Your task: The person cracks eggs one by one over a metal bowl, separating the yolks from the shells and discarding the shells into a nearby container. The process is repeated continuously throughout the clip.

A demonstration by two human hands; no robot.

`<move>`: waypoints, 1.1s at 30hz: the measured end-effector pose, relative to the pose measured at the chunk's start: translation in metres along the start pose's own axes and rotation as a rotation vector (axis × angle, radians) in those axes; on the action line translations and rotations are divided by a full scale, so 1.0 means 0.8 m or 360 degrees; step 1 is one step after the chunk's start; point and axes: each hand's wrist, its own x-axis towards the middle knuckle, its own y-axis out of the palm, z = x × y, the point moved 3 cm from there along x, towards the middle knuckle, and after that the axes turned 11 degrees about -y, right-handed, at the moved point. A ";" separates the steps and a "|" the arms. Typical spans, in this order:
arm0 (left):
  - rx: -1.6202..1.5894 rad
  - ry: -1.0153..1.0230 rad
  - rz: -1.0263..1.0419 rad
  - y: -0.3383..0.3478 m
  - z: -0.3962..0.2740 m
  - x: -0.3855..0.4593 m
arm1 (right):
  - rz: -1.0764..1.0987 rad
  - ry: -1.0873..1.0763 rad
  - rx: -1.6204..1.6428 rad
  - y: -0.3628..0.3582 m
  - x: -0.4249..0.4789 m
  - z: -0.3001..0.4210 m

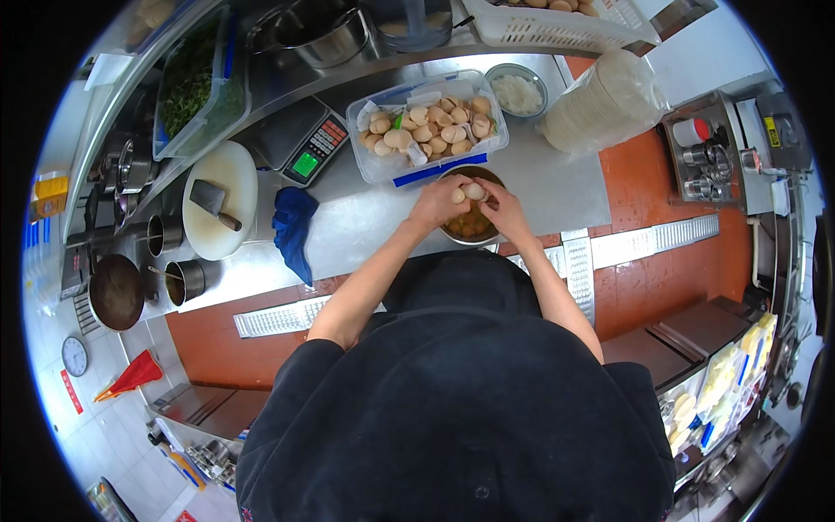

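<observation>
My left hand (436, 201) and my right hand (508, 207) meet over a round metal bowl (483, 170). Between their fingertips is a cracked egg, its pale shell (475, 191) in two parts. The smaller shell piece (458, 195) is at my left fingers, while the larger one lies nearer my right fingers. Raw eggs (468, 226) with orange yolks sit in the bowl below. Just behind the bowl, a clear plastic bin (365, 166) with a blue clip holds many brown eggshells (423, 133), several visibly broken. My fingers hide part of the bowl's rim.
Left of the bin stands a digital scale (306, 153). A blue cloth (293, 228) and a white cutting board (235, 173) with a cleaver (209, 198) lie further left. Behind right are a bowl of white shreds (517, 94) and bagged stacked containers (600, 104). A shelf (404, 57) overhangs the counter.
</observation>
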 end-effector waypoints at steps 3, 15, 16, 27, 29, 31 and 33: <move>-0.0032 0.0015 -0.0046 0.001 0.000 -0.002 | 0.0074 -0.0072 -0.0237 -0.003 0.007 0.005; -0.0797 -0.0307 -0.0452 -0.064 0.020 0.050 | -0.0132 -0.0289 -0.0685 -0.071 0.160 0.093; -0.1012 -0.0414 -0.0360 -0.072 0.013 0.037 | -0.0225 -0.0332 -0.0567 -0.087 0.174 0.126; -0.1626 -0.0836 -0.0295 -0.087 0.027 -0.067 | 0.0647 -0.0210 -0.1873 -0.214 0.492 0.196; -0.1622 -0.0803 -0.0280 -0.083 0.030 -0.070 | 0.0933 -0.0090 -0.1809 -0.255 0.533 0.145; -0.1627 -0.0820 -0.0326 -0.091 0.026 -0.080 | 0.1039 0.0097 -0.1672 -0.233 0.533 0.113; -0.1672 -0.0880 -0.0351 -0.091 0.033 -0.089 | 0.1015 0.0378 -0.1676 -0.207 0.530 0.137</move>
